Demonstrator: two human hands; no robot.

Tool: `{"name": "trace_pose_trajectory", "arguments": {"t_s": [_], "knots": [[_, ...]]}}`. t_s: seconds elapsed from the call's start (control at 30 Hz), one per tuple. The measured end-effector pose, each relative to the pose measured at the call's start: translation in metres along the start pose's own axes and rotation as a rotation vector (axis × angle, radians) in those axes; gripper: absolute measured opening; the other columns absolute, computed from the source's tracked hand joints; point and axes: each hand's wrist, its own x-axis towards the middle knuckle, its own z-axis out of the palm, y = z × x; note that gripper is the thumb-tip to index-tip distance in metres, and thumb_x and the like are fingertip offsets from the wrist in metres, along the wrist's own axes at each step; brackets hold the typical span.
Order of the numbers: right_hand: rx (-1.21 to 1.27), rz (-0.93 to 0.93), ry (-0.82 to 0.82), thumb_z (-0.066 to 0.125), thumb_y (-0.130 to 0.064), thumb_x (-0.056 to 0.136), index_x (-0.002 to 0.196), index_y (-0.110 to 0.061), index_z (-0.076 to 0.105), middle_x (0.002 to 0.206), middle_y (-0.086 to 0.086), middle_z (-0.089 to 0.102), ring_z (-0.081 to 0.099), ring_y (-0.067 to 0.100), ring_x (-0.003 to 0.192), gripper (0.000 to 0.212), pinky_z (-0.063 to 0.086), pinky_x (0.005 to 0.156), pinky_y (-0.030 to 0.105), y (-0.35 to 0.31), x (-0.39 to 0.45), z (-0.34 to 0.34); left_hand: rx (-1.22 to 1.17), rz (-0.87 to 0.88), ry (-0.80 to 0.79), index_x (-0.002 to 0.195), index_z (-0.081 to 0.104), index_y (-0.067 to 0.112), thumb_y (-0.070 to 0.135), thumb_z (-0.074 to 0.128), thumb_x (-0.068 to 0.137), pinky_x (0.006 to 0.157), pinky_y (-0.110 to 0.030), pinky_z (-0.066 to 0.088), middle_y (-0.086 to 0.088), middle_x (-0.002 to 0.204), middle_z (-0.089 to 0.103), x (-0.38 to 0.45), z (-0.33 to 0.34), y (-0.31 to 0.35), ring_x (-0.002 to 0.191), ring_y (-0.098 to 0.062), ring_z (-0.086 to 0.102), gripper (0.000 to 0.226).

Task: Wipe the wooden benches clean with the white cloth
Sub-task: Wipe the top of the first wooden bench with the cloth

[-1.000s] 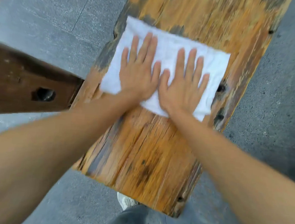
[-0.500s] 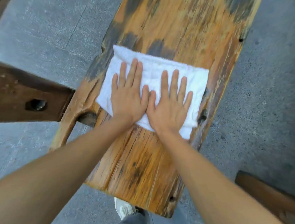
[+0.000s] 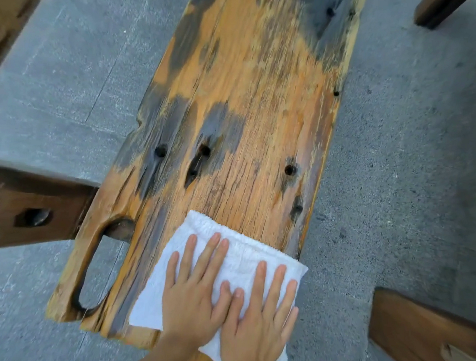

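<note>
- Lower centre of the frame: a left hand (image 3: 193, 296) and a right hand (image 3: 260, 318) lie flat, side by side, on a white cloth (image 3: 236, 262). The fingers (image 3: 211, 252) are straight and slightly spread, pressing down, pinching nothing.
- The cloth sits at the near end of a worn orange-and-grey wooden bench (image 3: 251, 110). Its lower right corner hangs past the surface's near edge.
- Risk: pulled any nearer, the cloth would likely slide off the end and drop to the grey floor (image 3: 403, 165), picking up grit.
- Left of the cloth, an open slot (image 3: 93, 268) cuts through the plank; a cloth edge could snag there.
- Mid-frame, several dark holes (image 3: 289, 170) and long cracks mark the rough grain. Flat palms pushed across it could catch splinters, or threads could pull.
- Left edge: a darker bench (image 3: 24, 209) butts against this one.
- Lower right: another plank (image 3: 418, 331). Upper right: a wooden piece (image 3: 435, 10).
</note>
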Motion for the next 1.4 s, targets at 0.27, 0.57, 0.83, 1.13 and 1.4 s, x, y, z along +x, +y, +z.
{"name": "trace_pose_trajectory", "arguments": {"t_s": [0.27, 0.57, 0.83, 1.13, 1.4], "knots": [[0.039, 0.144, 0.097, 0.019, -0.053, 0.102, 0.162, -0.039, 0.019, 0.173, -0.007, 0.006, 0.005, 0.021, 0.16, 0.061, 0.018, 0.118, 0.063, -0.078, 0.177, -0.009, 0.003, 0.101, 0.089, 0.161, 0.011, 0.033, 0.048, 0.027, 0.097, 0.125, -0.049, 0.013, 0.015, 0.169, 0.007, 0.2, -0.044, 0.018, 0.158, -0.018, -0.001, 0.067], [0.026, -0.008, 0.006, 0.014, -0.059, 0.1, 0.16, -0.047, -0.003, 0.171, -0.013, -0.017, -0.015, 0.019, 0.158, 0.064, -0.006, 0.12, 0.068, -0.142, 0.394, -0.026, 0.035, -0.006, 0.189, 0.161, 0.006, 0.031, 0.048, 0.014, 0.096, 0.126, -0.05, 0.002, 0.012, 0.17, 0.002, 0.402, -0.081, 0.032, 0.158, -0.022, -0.002, 0.068], [0.001, -0.035, 0.045, 0.013, -0.055, 0.099, 0.162, -0.041, 0.005, 0.173, -0.007, -0.003, -0.004, 0.022, 0.16, 0.065, 0.001, 0.121, 0.068, -0.146, 0.397, -0.029, 0.081, 0.013, 0.174, 0.162, 0.007, 0.03, 0.046, 0.025, 0.097, 0.125, -0.054, 0.009, 0.009, 0.17, 0.002, 0.413, -0.086, 0.032, 0.158, -0.025, -0.001, 0.069], [-0.053, -0.355, -0.026, 0.022, -0.058, 0.102, 0.161, -0.047, 0.003, 0.172, -0.012, -0.006, -0.009, 0.02, 0.159, 0.062, -0.003, 0.121, 0.067, -0.184, 0.548, -0.051, -0.011, -0.14, 0.152, 0.16, 0.004, 0.038, 0.051, 0.024, 0.098, 0.126, -0.051, 0.0, 0.015, 0.169, -0.004, 0.532, -0.118, 0.042, 0.157, -0.021, -0.008, 0.067], [0.019, -0.314, 0.018, 0.022, -0.059, 0.102, 0.161, -0.046, 0.009, 0.173, -0.012, -0.003, -0.008, 0.02, 0.159, 0.062, -0.01, 0.12, 0.068, -0.258, 0.716, -0.054, -0.018, -0.207, 0.238, 0.161, 0.006, 0.034, 0.053, 0.025, 0.099, 0.125, -0.054, 0.0, 0.012, 0.17, 0.0, 0.71, -0.152, 0.05, 0.157, -0.026, -0.003, 0.067]]}}
